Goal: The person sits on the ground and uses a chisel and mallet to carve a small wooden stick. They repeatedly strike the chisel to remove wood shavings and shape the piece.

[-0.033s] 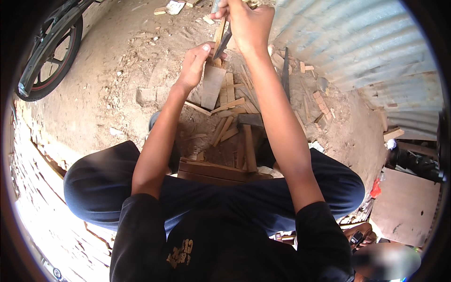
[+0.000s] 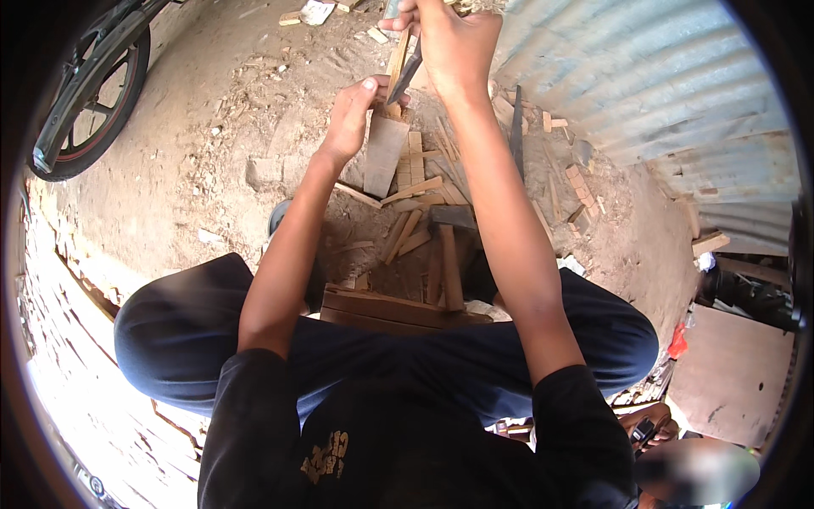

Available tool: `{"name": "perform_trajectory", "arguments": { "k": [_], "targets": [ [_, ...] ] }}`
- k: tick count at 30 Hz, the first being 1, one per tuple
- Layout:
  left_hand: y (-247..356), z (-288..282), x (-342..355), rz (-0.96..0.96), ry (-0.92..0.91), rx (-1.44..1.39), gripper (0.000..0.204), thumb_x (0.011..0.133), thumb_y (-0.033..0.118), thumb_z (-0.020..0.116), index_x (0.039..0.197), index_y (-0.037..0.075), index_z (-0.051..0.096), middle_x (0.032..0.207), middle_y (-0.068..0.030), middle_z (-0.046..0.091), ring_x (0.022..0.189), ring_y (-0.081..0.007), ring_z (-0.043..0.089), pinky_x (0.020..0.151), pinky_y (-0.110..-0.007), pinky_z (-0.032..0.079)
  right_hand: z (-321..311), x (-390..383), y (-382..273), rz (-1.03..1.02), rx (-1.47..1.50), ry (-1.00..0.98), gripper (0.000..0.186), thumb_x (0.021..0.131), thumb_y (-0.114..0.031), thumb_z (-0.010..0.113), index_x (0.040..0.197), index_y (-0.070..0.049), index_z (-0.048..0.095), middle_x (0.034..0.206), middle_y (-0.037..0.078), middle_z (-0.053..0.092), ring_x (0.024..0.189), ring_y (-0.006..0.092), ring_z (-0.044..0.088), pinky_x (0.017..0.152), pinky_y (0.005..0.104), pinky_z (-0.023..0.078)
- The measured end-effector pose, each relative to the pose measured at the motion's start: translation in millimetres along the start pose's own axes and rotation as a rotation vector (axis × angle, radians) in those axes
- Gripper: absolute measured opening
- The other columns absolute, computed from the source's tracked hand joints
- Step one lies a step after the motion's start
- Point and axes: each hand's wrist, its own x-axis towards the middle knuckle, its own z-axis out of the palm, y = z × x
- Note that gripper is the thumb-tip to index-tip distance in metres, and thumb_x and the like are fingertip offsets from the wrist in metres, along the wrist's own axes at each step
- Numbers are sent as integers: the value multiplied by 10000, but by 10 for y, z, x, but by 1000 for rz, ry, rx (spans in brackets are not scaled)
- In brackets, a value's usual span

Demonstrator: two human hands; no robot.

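At the top of the view my right hand [image 2: 460,49] is closed on a knife-like tool, its handle hidden in the fist. The tool's dark blade [image 2: 406,76] slants down to the left, lying close along a narrow wooden strip [image 2: 398,61]. My left hand [image 2: 349,114] grips the lower end of that strip, thumb uppermost, other fingers partly hidden behind it. A flat, greyish board [image 2: 386,156] lies just under the left hand. Beside the board sits a pale piece of wood marked off in small blocks [image 2: 415,159].
Several wood offcuts [image 2: 407,233] lie between my legs, beside a brown wooden block [image 2: 381,307]. A long dark blade [image 2: 516,136] lies right of my right forearm. Corrugated metal sheeting [image 2: 627,76] stands at right, a wheel [image 2: 110,102] at far left. Another person's hand [image 2: 657,422] shows lower right.
My right hand has shifted very slightly to the right, and the dark blade has tilted a little with it. The left hand and the strip look almost unmoved.
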Motion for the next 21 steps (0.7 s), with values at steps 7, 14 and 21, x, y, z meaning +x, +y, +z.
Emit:
{"name": "perform_trajectory", "arguments": {
  "k": [7,14,21],
  "targets": [
    [-48,15,-4,23,-14,115,542,1018,454,429,1100,-19,678,937,-111,705,871,-192,641,827,-321,493,-50,-27,-26,-1,-47,77,199,892,-131,740,756,-5,666,609,23,593,507,102,551,450,261,413],
    [222,150,175,261,72,465,520,876,385,701,1187,-26,633,986,-178,714,841,-244,677,770,-406,511,-130,45,89,-42,-172,99,245,881,-118,724,683,0,642,579,-11,553,488,75,477,440,270,339],
    [342,244,284,214,96,575,239,874,173,658,907,-46,566,761,-277,641,741,-463,664,653,-454,525,-43,-32,94,-280,-146,40,105,887,-63,667,889,38,692,744,2,648,634,59,528,547,267,419]
  ]
}}
